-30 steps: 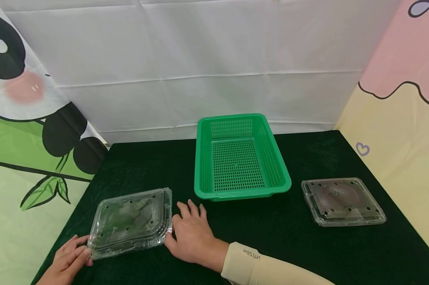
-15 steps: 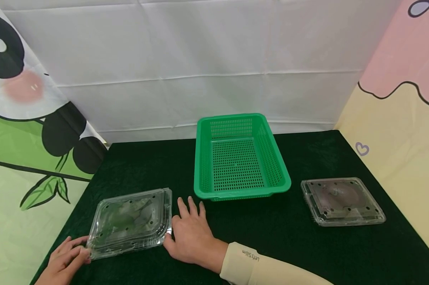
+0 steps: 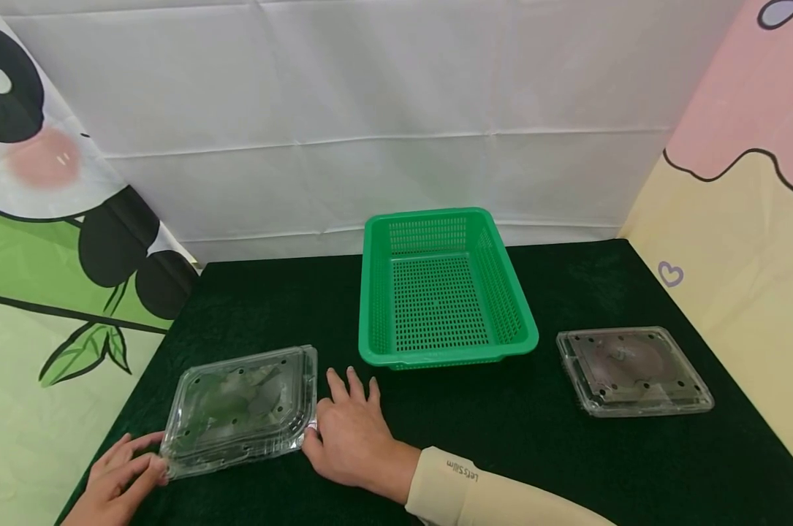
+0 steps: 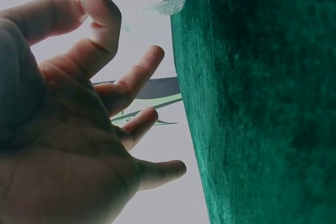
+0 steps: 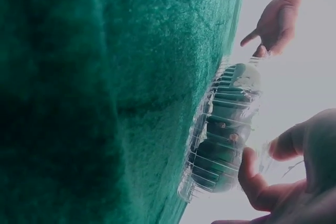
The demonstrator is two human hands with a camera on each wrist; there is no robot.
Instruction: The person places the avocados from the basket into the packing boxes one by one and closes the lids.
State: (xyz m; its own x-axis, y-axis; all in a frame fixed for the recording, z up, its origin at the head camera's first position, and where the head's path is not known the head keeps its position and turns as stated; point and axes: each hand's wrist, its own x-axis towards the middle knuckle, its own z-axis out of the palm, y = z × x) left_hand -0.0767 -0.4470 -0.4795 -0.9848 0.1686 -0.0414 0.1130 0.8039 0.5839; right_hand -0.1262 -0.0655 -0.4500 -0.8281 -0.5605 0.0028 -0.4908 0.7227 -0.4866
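A clear plastic clamshell container with small holes in its lid lies at the left of the table. In the right wrist view, dark green rounded contents show through its ribbed side. My left hand pinches its near left corner between thumb and forefinger; in the left wrist view the other fingers spread away. At the opposite end my right hand pinches the rim with thumb and index finger, its other fingers stretched out over the cloth.
A green perforated basket stands at the back middle with nothing in it. Another clear clamshell container, with brownish contents, lies at the right. Dark green cloth covers the table. Printed and white hangings enclose it.
My right hand's fingers have shifted slightly and my left hand has edged a little left. The container stays in place.
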